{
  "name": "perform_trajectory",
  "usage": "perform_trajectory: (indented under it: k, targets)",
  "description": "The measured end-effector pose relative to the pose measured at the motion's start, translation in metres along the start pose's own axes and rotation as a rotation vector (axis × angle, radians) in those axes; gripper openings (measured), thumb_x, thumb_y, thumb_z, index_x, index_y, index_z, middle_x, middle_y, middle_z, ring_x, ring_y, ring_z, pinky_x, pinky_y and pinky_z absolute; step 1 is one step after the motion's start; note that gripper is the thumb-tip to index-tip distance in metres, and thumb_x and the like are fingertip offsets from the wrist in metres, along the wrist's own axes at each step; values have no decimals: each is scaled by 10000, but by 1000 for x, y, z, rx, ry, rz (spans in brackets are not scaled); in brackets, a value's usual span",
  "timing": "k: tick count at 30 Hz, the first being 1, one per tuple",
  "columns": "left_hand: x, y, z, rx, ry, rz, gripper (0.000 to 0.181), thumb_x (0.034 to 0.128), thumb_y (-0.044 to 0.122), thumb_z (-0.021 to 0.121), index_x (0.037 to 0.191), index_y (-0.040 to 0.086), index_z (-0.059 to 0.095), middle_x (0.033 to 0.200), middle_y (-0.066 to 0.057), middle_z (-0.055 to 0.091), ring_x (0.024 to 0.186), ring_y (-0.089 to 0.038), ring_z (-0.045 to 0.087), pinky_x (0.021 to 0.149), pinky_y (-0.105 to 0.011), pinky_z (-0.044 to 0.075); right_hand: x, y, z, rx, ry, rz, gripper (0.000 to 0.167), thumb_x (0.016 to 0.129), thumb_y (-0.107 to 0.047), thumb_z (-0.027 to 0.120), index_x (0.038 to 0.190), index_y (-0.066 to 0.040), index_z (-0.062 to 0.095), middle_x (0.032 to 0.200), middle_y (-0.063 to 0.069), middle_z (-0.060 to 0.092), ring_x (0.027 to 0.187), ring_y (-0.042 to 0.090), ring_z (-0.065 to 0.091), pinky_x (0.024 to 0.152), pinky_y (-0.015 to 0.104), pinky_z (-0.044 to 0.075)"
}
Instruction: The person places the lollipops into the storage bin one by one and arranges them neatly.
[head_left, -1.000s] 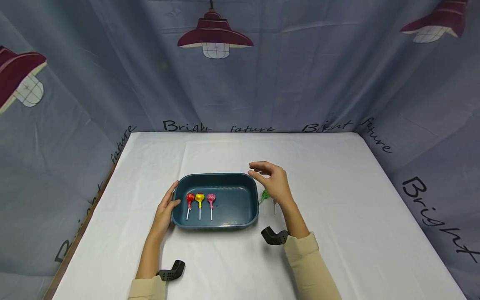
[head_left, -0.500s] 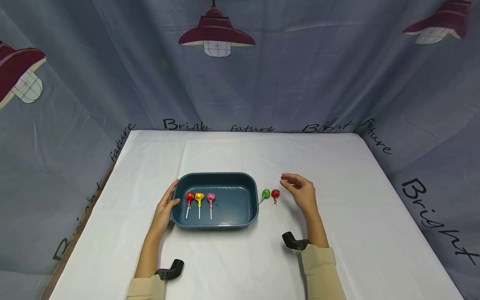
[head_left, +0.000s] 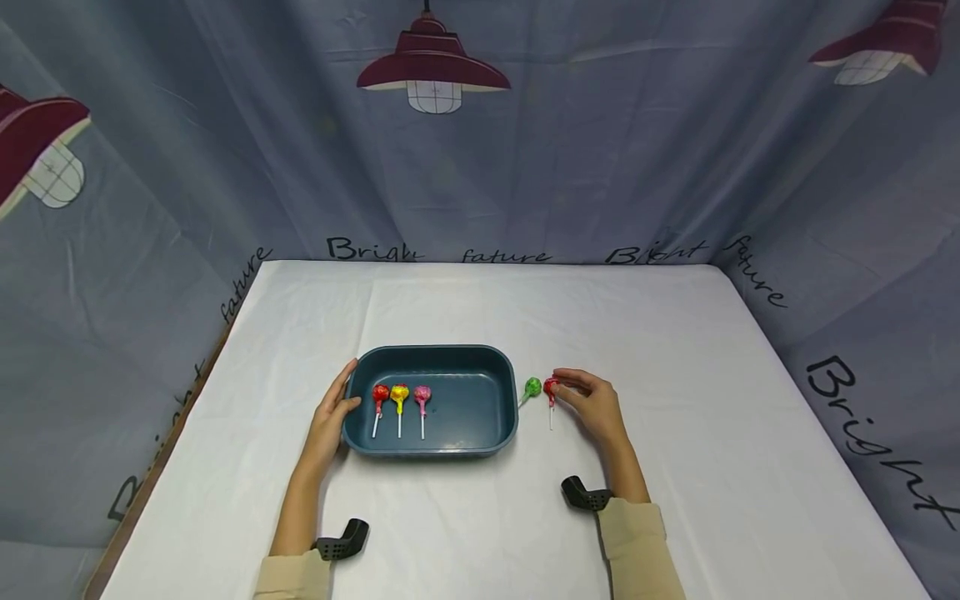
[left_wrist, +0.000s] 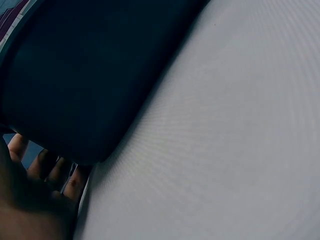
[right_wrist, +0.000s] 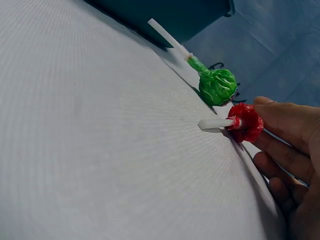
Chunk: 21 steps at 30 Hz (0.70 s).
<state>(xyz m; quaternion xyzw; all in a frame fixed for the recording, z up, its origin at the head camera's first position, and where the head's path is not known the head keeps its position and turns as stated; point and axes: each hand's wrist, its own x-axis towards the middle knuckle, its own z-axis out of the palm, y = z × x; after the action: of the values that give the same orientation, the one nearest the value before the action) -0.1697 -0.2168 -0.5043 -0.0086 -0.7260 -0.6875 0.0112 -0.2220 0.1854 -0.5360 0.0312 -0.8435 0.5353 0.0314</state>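
Note:
My left hand [head_left: 324,425] holds the left end of the dark blue-green tray [head_left: 480,437], its thumb at the rim and its fingers along the outer wall. A red lollipop [head_left: 380,395], a yellow lollipop [head_left: 400,395] and a pink lollipop [head_left: 422,395] lie in a row in the tray's left half, sticks toward me. Right of the tray, my right hand [head_left: 596,407] has thumb and fingers around the head of another red lollipop [right_wrist: 245,123]. Next to it lies a green lollipop [right_wrist: 217,86], its stick pointing to the tray.
A white cloth [head_left: 750,467] covers the table. Grey curtains [head_left: 600,150] printed with lamps and lettering hang behind it and at both sides. Each wrist carries a black camera mount, like the right mount [head_left: 585,495].
My right hand moved from above the tray's right edge out to the right, then down and back left onto the red lollipop outside. The left hand and tray stayed put.

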Motion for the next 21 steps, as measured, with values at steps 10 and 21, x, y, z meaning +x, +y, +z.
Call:
perform_trajectory:
  k: [10,21]
  targets:
    - [0,0,1,-2,5,-7,536,937,5,410,1452,102,295,1514,-47,208,1389,-193,91,1095,-430,98,2,2,0,-30,-2,-9,345,810,-239,709,1113,-79,666,1068,108,661,1056,263,580,948,417,392]
    - [-1,1,1,-6,8,-11,530,939,6,407,1450,100,300,1513,-45,209,1389,-195,96,1096,-432,97,-2,1,-5,-56,10,-14,325,817,-217,704,1107,-74,669,1017,95,677,955,224,620,865,356,451]
